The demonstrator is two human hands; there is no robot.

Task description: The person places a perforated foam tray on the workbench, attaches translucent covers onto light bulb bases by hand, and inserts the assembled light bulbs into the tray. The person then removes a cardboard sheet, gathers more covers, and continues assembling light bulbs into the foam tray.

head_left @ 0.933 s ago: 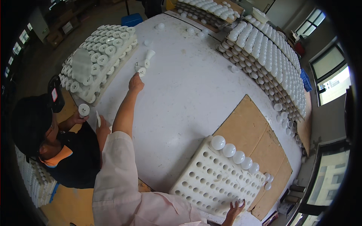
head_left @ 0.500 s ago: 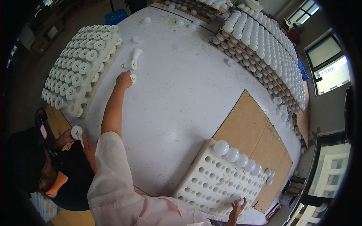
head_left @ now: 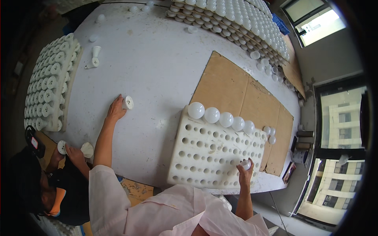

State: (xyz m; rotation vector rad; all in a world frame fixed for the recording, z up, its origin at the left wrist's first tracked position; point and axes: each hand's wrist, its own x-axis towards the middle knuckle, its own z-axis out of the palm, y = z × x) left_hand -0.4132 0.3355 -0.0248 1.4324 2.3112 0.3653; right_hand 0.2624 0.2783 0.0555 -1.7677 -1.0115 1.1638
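My left hand [head_left: 115, 108] grips a white bulb housing [head_left: 128, 102] just above the table, its round face with small dark marks turned outward. On the right, my right hand [head_left: 244, 172] holds a small white translucent bulb cover [head_left: 246, 164] over the near right part of the white foam tray [head_left: 181, 165]. Rows of round holes, large and small, run across this tray. Along its far edge sits a row of white globe bulb covers [head_left: 212, 115].
At left, a foam rack [head_left: 65, 92] holds many bulb housings. Two housings [head_left: 95, 57] lie on the table [head_left: 153, 63]. A co-worker's hand [head_left: 75, 154] is near another housing [head_left: 62, 147]. Cardboard [head_left: 228, 84] lies beyond my tray; stacked trays of covers [head_left: 236, 23] stand far right.
My left hand has drawn back toward me from the loose housings, bringing one with it. The view has swung right. My right hand still holds the cover above the foam tray.
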